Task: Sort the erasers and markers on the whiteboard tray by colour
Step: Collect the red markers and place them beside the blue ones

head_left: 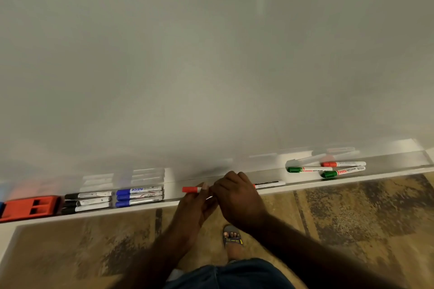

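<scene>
Whiteboard tray [387,172] — three black markers [88,201], three blue markers [139,196], two green markers [326,171].

Red eraser [30,207], three black markers [88,202], three blue markers [139,196] lie grouped on tray [387,164].

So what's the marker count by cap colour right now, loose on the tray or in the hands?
Black markers: 3
Blue markers: 3
Green markers: 2
Red markers: 2, one on the tray by the green ones, one held in the hands
Cap hidden by the right hand: 1 marker, colour unclear
Total: 11 markers
</scene>
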Demonstrator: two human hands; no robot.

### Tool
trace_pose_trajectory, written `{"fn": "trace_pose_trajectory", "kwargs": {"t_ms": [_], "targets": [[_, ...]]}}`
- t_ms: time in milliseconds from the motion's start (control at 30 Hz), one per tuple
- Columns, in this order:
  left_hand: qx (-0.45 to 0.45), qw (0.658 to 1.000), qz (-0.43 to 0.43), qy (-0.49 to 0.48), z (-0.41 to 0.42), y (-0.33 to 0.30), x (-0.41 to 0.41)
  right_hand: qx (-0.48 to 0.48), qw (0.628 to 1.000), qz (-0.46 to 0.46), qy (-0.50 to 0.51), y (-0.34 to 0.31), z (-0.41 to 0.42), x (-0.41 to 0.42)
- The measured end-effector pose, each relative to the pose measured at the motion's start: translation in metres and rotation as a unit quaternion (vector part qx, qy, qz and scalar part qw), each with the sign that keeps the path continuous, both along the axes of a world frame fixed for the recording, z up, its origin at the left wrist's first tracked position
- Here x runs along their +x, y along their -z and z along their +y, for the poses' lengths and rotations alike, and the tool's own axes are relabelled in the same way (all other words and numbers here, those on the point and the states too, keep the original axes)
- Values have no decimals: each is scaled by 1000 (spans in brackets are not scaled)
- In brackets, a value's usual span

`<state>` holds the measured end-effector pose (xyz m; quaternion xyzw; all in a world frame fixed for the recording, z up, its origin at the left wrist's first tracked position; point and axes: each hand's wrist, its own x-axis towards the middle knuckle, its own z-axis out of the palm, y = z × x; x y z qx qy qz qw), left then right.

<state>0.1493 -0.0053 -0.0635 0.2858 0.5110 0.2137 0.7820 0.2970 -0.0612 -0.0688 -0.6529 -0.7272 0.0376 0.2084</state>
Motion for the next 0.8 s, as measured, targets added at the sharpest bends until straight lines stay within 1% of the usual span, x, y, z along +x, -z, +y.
{"fn": "trace_pose_trajectory", "kwargs": {"t_ms": [67, 200, 400, 533, 667, 800], "targets": [[7, 1000, -18, -18, -2, 2, -3, -11, 1000, 21, -7, -5, -5, -8], [7, 999, -15, -37, -5, 9, -18, -59, 997, 45, -5, -3, -13, -8], [-27, 998, 20, -61, -10, 27, -48, -103, 995, 0, 17, 14, -5, 12], [-27, 998, 28, -50, -15, 32, -58, -146, 988, -47, 3, 24, 7, 18], [-32, 998, 27, -48, -17, 36, -61, -180, 979, -88, -41, 28, 22, 17], [-30, 998, 20, -45, -17, 37, -62, -187, 974, -115, -54, 30, 32, 14]]}}
